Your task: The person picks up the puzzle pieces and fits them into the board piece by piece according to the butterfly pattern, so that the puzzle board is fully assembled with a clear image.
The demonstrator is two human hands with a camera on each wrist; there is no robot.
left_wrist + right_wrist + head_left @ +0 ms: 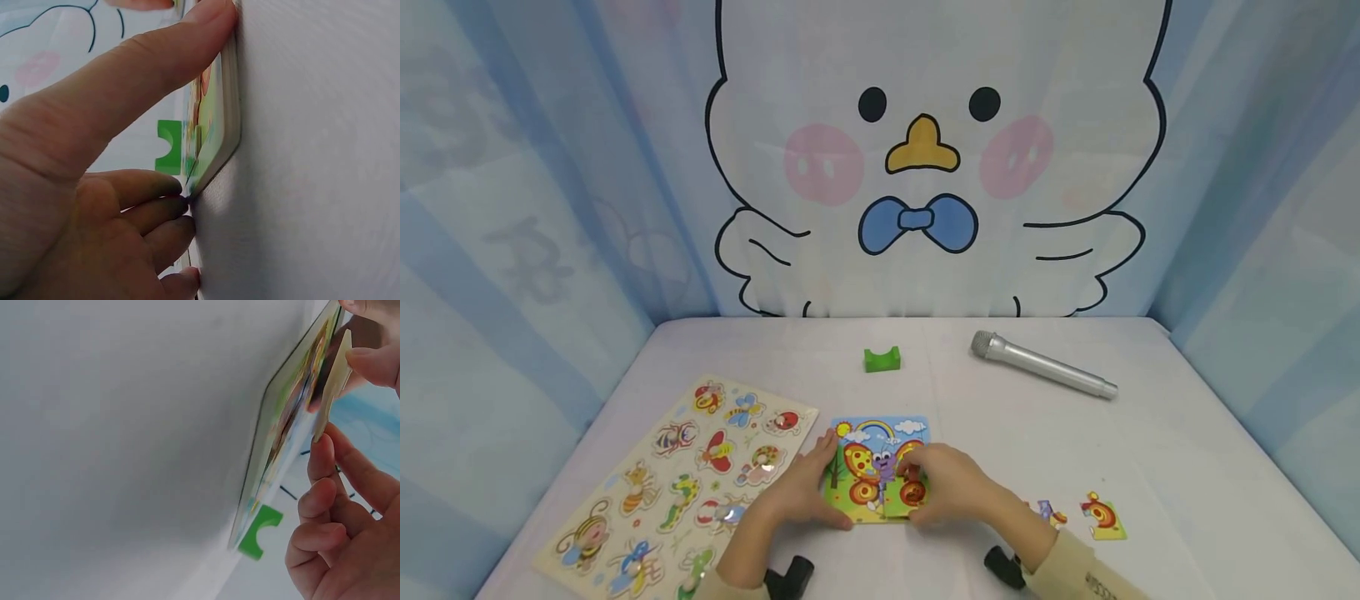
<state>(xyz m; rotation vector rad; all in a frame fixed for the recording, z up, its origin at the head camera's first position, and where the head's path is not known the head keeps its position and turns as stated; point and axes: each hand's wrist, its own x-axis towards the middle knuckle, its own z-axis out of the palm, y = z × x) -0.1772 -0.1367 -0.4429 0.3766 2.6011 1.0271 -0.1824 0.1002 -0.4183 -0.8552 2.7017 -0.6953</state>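
Pinched between the thumb and fingertips of my right hand (951, 483), a thin puzzle piece (334, 381) tilts over the right side of the butterfly board (891, 422), which lies on the worktop (1037, 450) about midway between its left and right edges. My left hand (801, 492) braces the board's left side, fairly straight fingers along the edge and thumb at the near left corner. If I pressed with the piece turned wrong, it could ride up on its neighbour; with a slack left hand, that push could slide the board. A low sweep of my right forearm (1030, 529) could drag the loose pieces (1103, 517) lying toward the worktop's right edge; it hides part of one. An insect board (807, 417) slants along the left edge, partly covered by my left arm, its near end cut off. Nearer the far edge lie a green block (882, 360) and a silver microphone (1045, 365). I can't make out the held piece's printed face, nor whether it touches the board. The worktop's near edge is out of view.
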